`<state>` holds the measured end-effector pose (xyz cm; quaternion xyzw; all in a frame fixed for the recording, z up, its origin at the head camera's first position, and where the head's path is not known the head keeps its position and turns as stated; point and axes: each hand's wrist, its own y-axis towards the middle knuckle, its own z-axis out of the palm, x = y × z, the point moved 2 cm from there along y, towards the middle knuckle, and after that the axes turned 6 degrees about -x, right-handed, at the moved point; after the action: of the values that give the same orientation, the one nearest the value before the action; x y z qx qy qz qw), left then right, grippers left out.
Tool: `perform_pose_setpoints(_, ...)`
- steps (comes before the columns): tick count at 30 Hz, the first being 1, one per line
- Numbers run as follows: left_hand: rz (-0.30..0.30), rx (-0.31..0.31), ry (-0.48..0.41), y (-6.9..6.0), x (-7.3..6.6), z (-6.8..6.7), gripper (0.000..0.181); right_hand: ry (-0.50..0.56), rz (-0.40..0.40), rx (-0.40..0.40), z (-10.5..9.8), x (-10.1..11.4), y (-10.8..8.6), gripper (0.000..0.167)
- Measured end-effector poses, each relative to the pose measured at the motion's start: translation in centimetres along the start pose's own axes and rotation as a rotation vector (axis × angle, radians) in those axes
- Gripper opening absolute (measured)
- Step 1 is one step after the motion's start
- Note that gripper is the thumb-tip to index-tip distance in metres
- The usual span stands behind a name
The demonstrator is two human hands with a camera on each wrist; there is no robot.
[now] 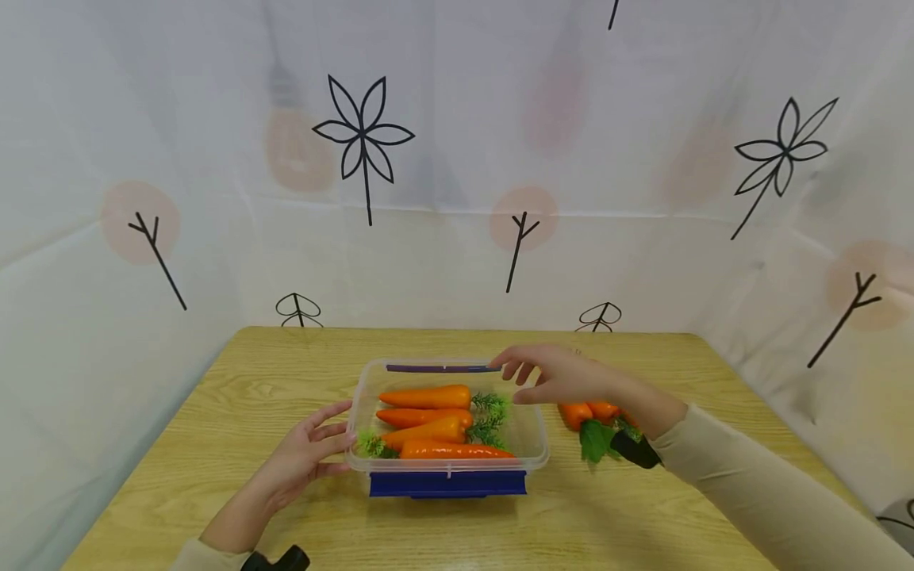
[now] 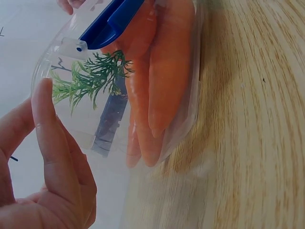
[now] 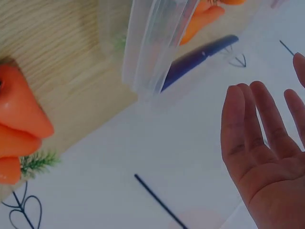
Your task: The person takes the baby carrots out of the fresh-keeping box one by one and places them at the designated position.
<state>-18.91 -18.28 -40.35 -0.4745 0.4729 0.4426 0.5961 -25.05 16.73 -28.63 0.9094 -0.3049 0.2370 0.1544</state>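
Black wrist strap point(image 1: 282, 560), one, lay at the lower edge beside the left sleeve point(image 1: 214, 557). Clear plastic box point(image 1: 540, 432), one, stood on the wood-grained table point(image 1: 250, 412), with a blue clasp point(image 1: 447, 484) along its near side; whether a lid covered it could not be told. Contents: four carrots point(image 1: 432, 431), laid lengthwise, with green fronds point(image 1: 489, 404). Left hand point(image 1: 303, 456): fingers spread, touching the box's left end. Right hand point(image 1: 560, 373): empty, fingers loosely extended above the box's far right corner. Orange vegetables point(image 1: 574, 415), at least two, lay right of the box, partly behind the right forearm point(image 1: 643, 400). Step in hand, by judgement: the left hand steadied the box while the right was free. A next move seemed to call for light left-hand contact, and right fingers kept clear of the rim.
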Motion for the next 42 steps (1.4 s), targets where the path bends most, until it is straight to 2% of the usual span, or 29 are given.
perform_pose_setpoints(4, 0.001, 0.002, -0.003, 0.0, 0.0, 0.0, 0.071, 0.015, -0.019, 0.056, 1.0, 0.6, 0.5, 0.044)
perform_pose_setpoints(9, 0.0, 0.005, -0.006, 0.1, 0.0, -0.1, 0.071, 0.046, 0.012, 0.115, 2.3, 1.4, 0.9, 0.046)
perform_pose_setpoints(12, 0.0, 0.003, -0.008, 0.1, 0.0, -0.1, 0.071, 0.07, -0.006, 0.143, 3.1, 1.8, 1.2, 0.044)
perform_pose_setpoints(21, 0.004, 0.009, -0.006, 0.1, 0.1, -0.2, 0.071, 0.074, -0.04, 0.195, 5.1, 2.7, 1.9, 0.044)
perform_pose_setpoints(27, 0.005, 0.003, 0.0, 0.1, 0.0, -0.2, 0.071, 0.063, -0.046, 0.242, 5.9, 2.7, 2.2, 0.043)
perform_pose_setpoints(35, 0.006, 0.009, -0.002, 0.2, 0.1, -0.2, 0.071, 0.079, 0.005, 0.332, 6.8, 2.3, 2.4, 0.047)
perform_pose_setpoints(42, 0.009, 0.01, -0.003, 0.3, 0.1, -0.2, 0.071, 0.05, -0.009, 0.338, 7.3, 2.3, 2.7, 0.048)
